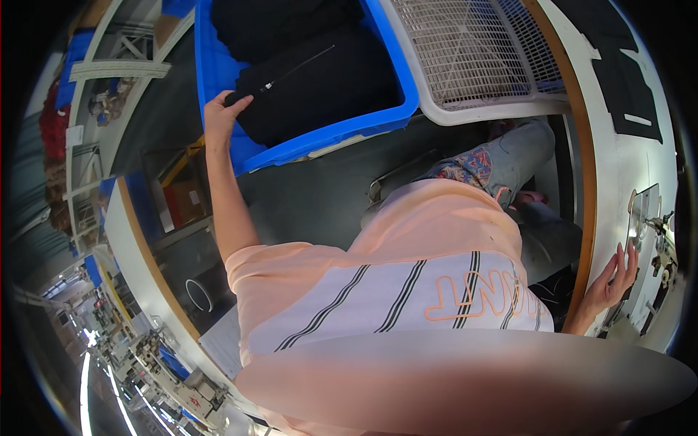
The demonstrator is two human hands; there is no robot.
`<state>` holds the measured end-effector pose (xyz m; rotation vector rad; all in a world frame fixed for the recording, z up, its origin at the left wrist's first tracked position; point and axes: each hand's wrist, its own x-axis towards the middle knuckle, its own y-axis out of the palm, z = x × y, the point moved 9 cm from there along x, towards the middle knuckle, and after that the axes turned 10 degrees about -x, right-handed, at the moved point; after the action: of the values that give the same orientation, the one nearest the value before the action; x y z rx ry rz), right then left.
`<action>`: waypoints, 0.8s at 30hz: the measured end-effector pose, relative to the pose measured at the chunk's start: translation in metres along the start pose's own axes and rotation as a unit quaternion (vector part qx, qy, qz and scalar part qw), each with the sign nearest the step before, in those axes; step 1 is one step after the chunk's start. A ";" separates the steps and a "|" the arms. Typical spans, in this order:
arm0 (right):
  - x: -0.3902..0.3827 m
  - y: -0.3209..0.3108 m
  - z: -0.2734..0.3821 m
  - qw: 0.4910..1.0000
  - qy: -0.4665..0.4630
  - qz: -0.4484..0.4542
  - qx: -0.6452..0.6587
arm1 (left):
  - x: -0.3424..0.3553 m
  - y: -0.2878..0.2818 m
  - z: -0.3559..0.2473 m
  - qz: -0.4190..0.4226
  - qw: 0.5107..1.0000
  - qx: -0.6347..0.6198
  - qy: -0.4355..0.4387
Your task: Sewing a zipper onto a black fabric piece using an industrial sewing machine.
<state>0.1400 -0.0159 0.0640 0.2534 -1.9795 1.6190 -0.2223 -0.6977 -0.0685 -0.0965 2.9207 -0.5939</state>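
Observation:
My left hand [225,109] is closed on the edge of black fabric [313,94] piled in a blue plastic bin [411,87] at the top. A thin pale strip with a small metal piece [268,85] lies across that fabric, just right of my fingers. At the right, my right hand [611,283] has its fingers apart at the white worktable [596,189], beside a metal machine plate [641,218] with small fittings. Whether my fingertips touch the table is unclear.
A white plastic basket [472,58] adjoins the bin. Black cut pieces [625,87] lie on the right table. A wooden-edged table [138,247] stands at the left, with racks [116,69] and rows of machines [182,378] beyond. My legs [509,152] are below.

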 end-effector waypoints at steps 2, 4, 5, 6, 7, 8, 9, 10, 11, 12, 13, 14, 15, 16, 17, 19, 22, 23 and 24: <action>0.011 0.000 0.016 1.000 -0.005 0.004 0.000 | -0.010 -0.018 -0.039 -0.151 0.982 0.022 0.111; 0.028 -0.004 0.047 0.998 -0.042 -0.016 0.044 | -0.034 -0.020 -0.094 -0.215 0.945 -0.044 0.244; 0.039 -0.001 0.058 0.999 -0.018 0.002 0.034 | -0.052 -0.016 -0.128 -0.230 0.919 -0.026 0.318; 0.049 0.004 0.079 0.996 -0.026 0.024 0.082 | -0.063 -0.006 -0.157 -0.197 0.911 -0.056 0.359; 0.059 0.001 0.105 0.988 -0.062 0.014 0.140 | -0.080 0.009 -0.184 -0.156 0.905 -0.049 0.393; 0.069 0.011 0.128 0.982 -0.070 0.063 0.165 | -0.097 0.023 -0.204 -0.117 0.907 -0.061 0.399; 0.078 0.005 0.157 0.968 -0.127 0.048 0.212 | -0.113 0.036 -0.221 -0.080 0.914 -0.056 0.393; 0.086 0.001 0.180 0.961 -0.146 0.029 0.233 | -0.130 0.055 -0.235 -0.008 0.917 -0.059 0.396; 0.091 -0.007 0.203 0.950 -0.183 -0.001 0.255 | -0.147 0.077 -0.246 0.104 0.881 -0.191 0.421; 0.095 -0.019 0.221 0.936 -0.207 -0.049 0.281 | -0.159 0.100 -0.250 0.224 0.860 -0.258 0.379; 0.099 -0.022 0.236 0.933 -0.225 -0.030 0.278 | -0.172 0.121 -0.250 0.306 0.848 -0.256 0.348; 0.099 -0.019 0.257 0.925 -0.273 0.015 0.265 | -0.184 0.139 -0.244 0.384 0.832 -0.271 0.295; 0.095 -0.013 0.276 0.899 -0.310 0.092 0.295 | -0.191 0.154 -0.236 0.462 0.807 -0.264 0.255; 0.088 -0.006 0.294 0.843 -0.346 0.174 0.372 | -0.194 0.164 -0.224 0.498 0.806 -0.229 0.225; 0.078 0.004 0.310 0.776 -0.358 0.278 0.440 | -0.193 0.169 -0.207 0.531 0.801 -0.208 0.180; 0.074 0.014 0.317 0.795 -0.349 0.266 0.419 | -0.178 0.164 -0.177 0.543 0.806 -0.175 0.158; 0.065 0.031 0.310 0.825 -0.330 0.248 0.386 | -0.097 0.112 -0.098 0.331 0.940 -0.084 -0.006; 0.063 0.033 0.303 0.837 -0.322 0.231 0.378 | -0.061 0.085 -0.078 0.193 0.978 -0.076 -0.009; 0.058 0.039 0.301 0.838 -0.325 0.246 0.363 | -0.036 0.060 -0.075 0.094 0.991 0.043 0.080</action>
<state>-0.0172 -0.2793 0.0285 0.7014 -1.8447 2.9123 -0.2015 -0.6105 -0.0182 0.2457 3.0039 -0.7267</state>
